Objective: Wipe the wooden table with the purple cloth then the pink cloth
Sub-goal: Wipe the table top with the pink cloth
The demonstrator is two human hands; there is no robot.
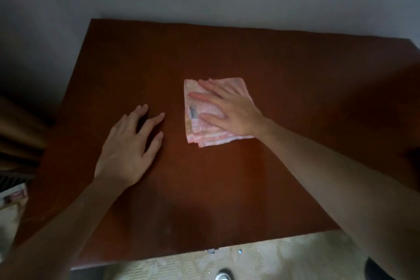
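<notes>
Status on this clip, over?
Right hand flat on folded pink cloth. Left hand open on wooden table. No purple cloth visible.

Left hand flat, fingers spread; right hand flat, palm down, both arms extended forward

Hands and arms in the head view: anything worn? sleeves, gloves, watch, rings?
Nothing worn that shows. The left hand and right hand are bare: no gloves, no rings visible, wrists without watch or band. Both forearms are uncovered right to the picture's edge, so no sleeve shows. The frame is dim and slightly soft.
</notes>
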